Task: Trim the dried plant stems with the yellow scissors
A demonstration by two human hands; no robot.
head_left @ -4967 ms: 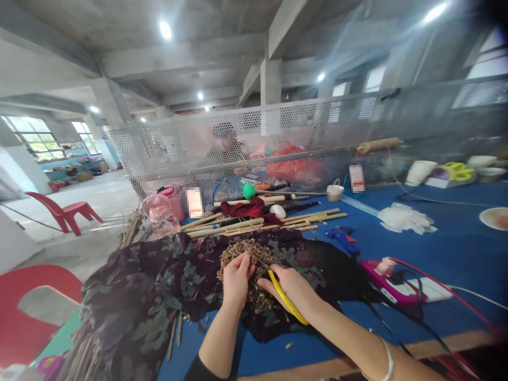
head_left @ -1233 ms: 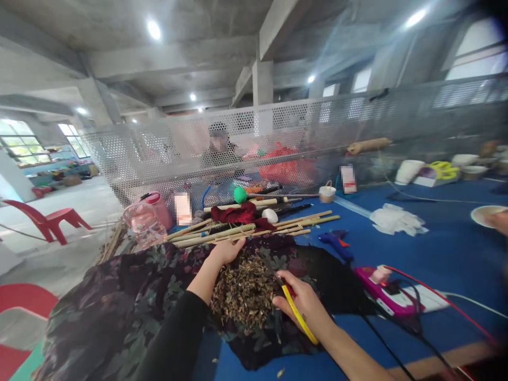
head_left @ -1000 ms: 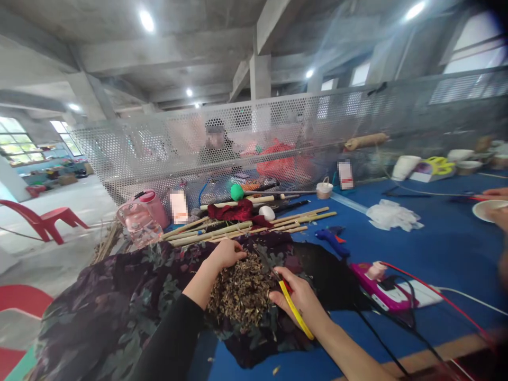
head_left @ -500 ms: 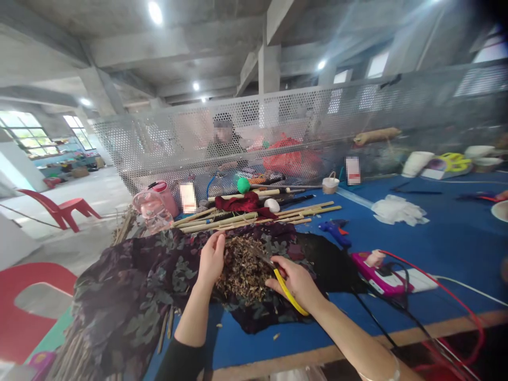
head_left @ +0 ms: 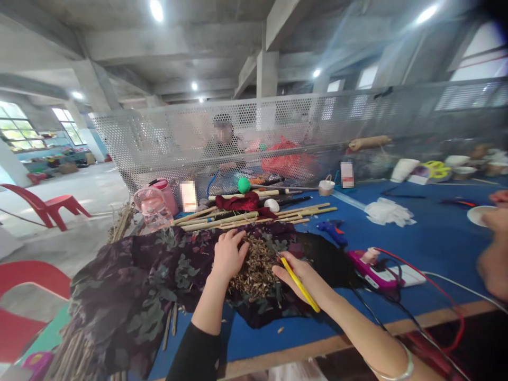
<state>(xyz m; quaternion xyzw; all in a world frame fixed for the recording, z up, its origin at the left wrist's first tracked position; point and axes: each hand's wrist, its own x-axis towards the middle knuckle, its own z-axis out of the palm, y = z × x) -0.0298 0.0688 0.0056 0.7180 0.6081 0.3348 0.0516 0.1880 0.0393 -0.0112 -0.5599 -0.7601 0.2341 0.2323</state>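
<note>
A heap of brown dried plant bits (head_left: pixel 256 270) lies on a dark patterned cloth (head_left: pixel 153 264) in front of me. My left hand (head_left: pixel 230 254) rests palm down on the left side of the heap, its fingers stretched and slightly apart. At the heap's right edge my right hand (head_left: pixel 296 275) is closed on scissors with a yellow handle (head_left: pixel 301 288). Their blades point up and left toward the heap and are partly lost against it.
Behind the cloth lie thin sticks (head_left: pixel 238 218), dark red fabric (head_left: pixel 238 202) and a green ball (head_left: pixel 243 184). To the right are a blue glue gun (head_left: pixel 331 232), a pink power strip (head_left: pixel 367 271) with cables, and white material (head_left: pixel 389 211). Another person's hand (head_left: pixel 496 217) shows at the right edge.
My left hand has moved right and turned palm down over the heap, its fingers spreading. The right hand with the scissors has shifted slightly right. Another person's hand shows more at the right.
</note>
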